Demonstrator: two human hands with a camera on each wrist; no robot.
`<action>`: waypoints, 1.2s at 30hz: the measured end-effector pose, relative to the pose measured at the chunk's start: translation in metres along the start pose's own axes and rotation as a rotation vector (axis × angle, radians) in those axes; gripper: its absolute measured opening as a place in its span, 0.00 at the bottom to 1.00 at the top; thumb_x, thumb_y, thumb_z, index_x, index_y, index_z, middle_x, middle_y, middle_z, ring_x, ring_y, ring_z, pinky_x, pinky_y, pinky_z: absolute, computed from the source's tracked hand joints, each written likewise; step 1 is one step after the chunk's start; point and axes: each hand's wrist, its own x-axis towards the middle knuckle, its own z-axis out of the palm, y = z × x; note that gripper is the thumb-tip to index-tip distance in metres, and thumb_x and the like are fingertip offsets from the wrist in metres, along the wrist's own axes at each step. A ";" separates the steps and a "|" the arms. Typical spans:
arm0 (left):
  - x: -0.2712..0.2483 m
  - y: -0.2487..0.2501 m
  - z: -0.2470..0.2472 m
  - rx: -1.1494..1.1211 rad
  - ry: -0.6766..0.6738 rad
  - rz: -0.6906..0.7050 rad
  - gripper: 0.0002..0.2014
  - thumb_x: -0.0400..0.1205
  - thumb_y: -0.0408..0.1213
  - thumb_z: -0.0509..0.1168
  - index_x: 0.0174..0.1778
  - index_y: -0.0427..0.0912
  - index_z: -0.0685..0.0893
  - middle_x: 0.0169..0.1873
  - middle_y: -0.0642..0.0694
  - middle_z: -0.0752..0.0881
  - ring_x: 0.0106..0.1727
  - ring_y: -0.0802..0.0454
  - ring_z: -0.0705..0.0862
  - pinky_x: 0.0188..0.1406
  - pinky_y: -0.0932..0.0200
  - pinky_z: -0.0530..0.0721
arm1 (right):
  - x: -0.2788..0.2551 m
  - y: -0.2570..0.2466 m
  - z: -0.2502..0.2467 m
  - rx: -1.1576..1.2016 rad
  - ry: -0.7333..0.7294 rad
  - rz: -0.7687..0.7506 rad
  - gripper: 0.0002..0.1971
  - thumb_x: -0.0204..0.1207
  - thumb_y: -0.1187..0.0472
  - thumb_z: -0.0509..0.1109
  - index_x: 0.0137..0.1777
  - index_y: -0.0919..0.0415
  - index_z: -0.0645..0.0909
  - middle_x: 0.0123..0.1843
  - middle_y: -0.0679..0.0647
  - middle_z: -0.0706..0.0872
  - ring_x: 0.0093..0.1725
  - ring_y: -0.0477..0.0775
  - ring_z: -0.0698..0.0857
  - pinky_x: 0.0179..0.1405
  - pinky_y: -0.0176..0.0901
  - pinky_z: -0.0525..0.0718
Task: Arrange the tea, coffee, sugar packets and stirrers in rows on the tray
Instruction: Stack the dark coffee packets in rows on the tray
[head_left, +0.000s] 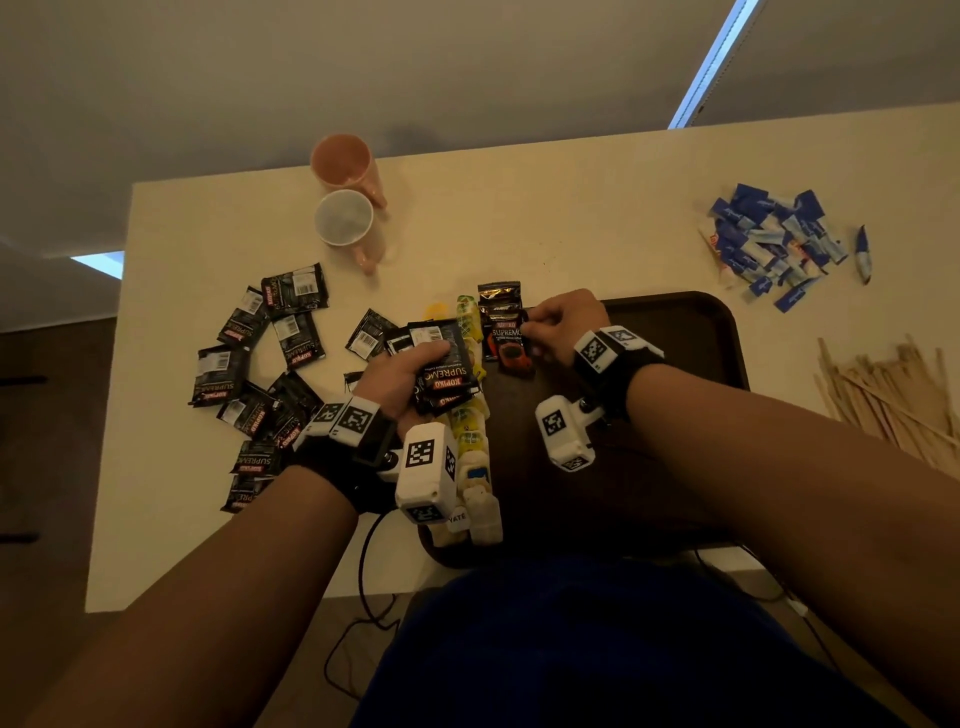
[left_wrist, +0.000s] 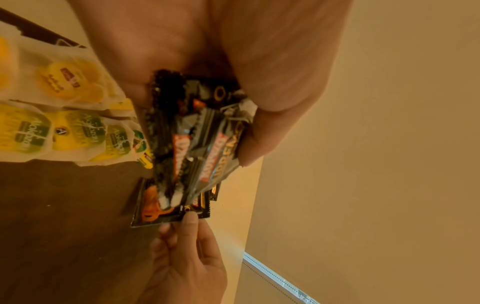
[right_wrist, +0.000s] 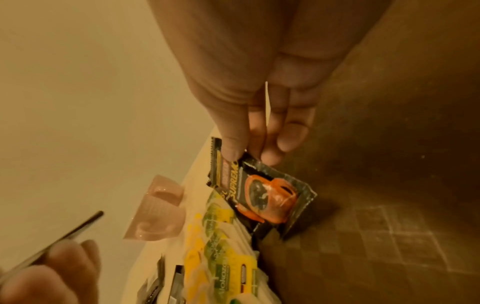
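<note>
Over a dark brown tray (head_left: 691, 332), the right hand (head_left: 563, 325) is pinching a black coffee sachet (head_left: 511, 345) while the left hand (head_left: 402, 376) is gripping a stack of black coffee sachets (head_left: 441, 371).

Left hand (head_left: 402, 376) grips a fanned stack of black coffee sachets (head_left: 441, 371). Right hand (head_left: 563, 325) pinches one black coffee sachet with an orange cup print (head_left: 511, 345) on the dark brown tray (head_left: 691, 332). A column of yellow-and-white tea bags (head_left: 470, 436) lies between the hands. Loose black sachets (head_left: 260, 364) lie left of the left hand; blue-and-white sugar packets (head_left: 774, 247) and pale wooden stirrers (head_left: 883, 389) lie right of the right hand.
</note>
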 end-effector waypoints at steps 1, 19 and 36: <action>0.000 0.000 -0.001 0.006 0.010 0.001 0.19 0.82 0.36 0.68 0.66 0.28 0.80 0.43 0.35 0.89 0.30 0.45 0.90 0.22 0.56 0.86 | 0.003 -0.001 0.004 -0.009 0.004 0.009 0.08 0.75 0.60 0.77 0.50 0.64 0.87 0.36 0.57 0.90 0.34 0.51 0.90 0.45 0.48 0.90; -0.001 -0.001 0.001 0.019 0.006 -0.042 0.21 0.82 0.36 0.68 0.69 0.30 0.79 0.41 0.36 0.88 0.29 0.46 0.90 0.21 0.56 0.85 | 0.013 -0.003 0.014 -0.230 -0.010 0.099 0.16 0.77 0.48 0.72 0.36 0.58 0.86 0.36 0.58 0.91 0.39 0.56 0.91 0.47 0.53 0.90; -0.002 -0.003 -0.003 -0.029 0.014 -0.023 0.16 0.83 0.33 0.67 0.66 0.31 0.81 0.40 0.37 0.90 0.30 0.46 0.91 0.22 0.54 0.86 | 0.015 -0.009 0.020 -0.379 -0.010 0.051 0.22 0.68 0.48 0.81 0.52 0.63 0.83 0.48 0.53 0.86 0.47 0.50 0.83 0.44 0.41 0.80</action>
